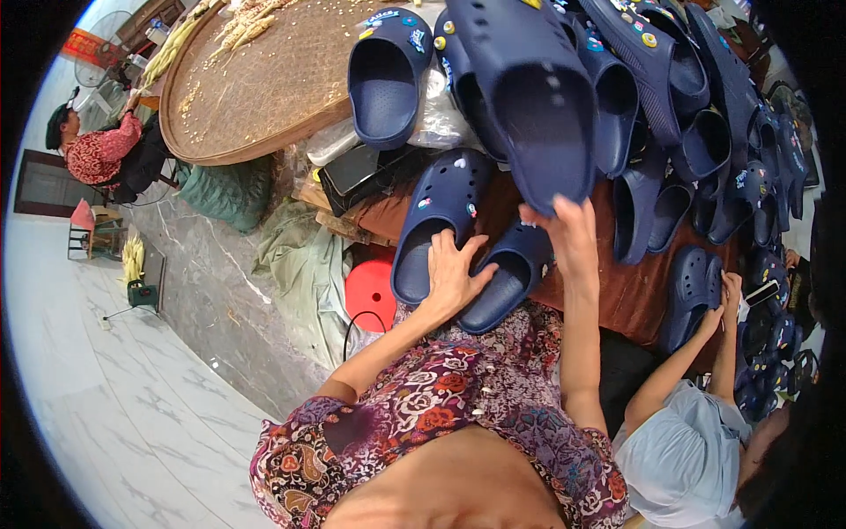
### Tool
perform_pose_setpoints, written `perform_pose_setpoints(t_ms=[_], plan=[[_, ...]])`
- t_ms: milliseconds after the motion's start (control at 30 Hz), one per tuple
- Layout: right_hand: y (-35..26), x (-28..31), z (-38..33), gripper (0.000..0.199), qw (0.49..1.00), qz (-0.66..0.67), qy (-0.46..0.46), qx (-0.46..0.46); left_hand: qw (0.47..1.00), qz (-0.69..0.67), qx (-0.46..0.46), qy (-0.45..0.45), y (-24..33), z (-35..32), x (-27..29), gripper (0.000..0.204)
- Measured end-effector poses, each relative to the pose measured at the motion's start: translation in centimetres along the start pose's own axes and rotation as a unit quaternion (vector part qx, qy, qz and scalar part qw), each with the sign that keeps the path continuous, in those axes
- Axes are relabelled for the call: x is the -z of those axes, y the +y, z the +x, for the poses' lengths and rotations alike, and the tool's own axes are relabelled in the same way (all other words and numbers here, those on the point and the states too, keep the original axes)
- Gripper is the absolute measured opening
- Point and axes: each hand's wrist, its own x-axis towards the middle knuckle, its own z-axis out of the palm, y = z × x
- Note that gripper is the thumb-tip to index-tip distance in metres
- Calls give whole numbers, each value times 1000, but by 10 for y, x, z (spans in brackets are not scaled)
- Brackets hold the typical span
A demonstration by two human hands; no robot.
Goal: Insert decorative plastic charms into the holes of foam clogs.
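My left hand [454, 273] rests on two navy clogs near my lap, its fingers spread. Some of its fingertips reach the opening of the left clog [445, 189], which has small charms on its holed top. The thumb extends over the right clog [500, 286] beside it. My right hand [571, 234] is closed at the heel of a large navy clog [542, 123], raised toward the camera with its toe pointing away. Its fingers are slightly blurred.
More charm-covered clogs [648, 66] pile up at the right, and a single clog [385, 79] lies beside a round woven tray [256, 88]. A co-worker [683, 450] at the lower right handles a clog pair [690, 295]. A red stool [370, 295] stands left of my lap; another person [101, 145] sits far left.
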Motion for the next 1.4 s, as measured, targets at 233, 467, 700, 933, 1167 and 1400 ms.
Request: perform_pose_setpoints(t_ms=[233, 467, 700, 933, 1167, 1400], plan=[[29, 61, -100, 62, 997, 20, 61, -31, 995, -44, -59, 71, -18, 3, -15, 32], [69, 78, -156, 61, 985, 37, 169, -14, 991, -70, -80, 78, -17, -3, 2, 30], [93, 113, -197, 74, 986, 72, 138, -63, 984, -71, -3, 162, -39, -10, 41, 27], [122, 124, -227, 70, 973, 113, 167, -117, 977, -139, 20, 159, -51, -22, 86, 22], [133, 120, -218, 64, 963, 110, 205, -138, 963, -217, 26, 159, -49, -24, 119, 19], [136, 87, -192, 69, 968, 32, 188, -165, 947, -173, -73, 259, 9, 60, 147, 22]])
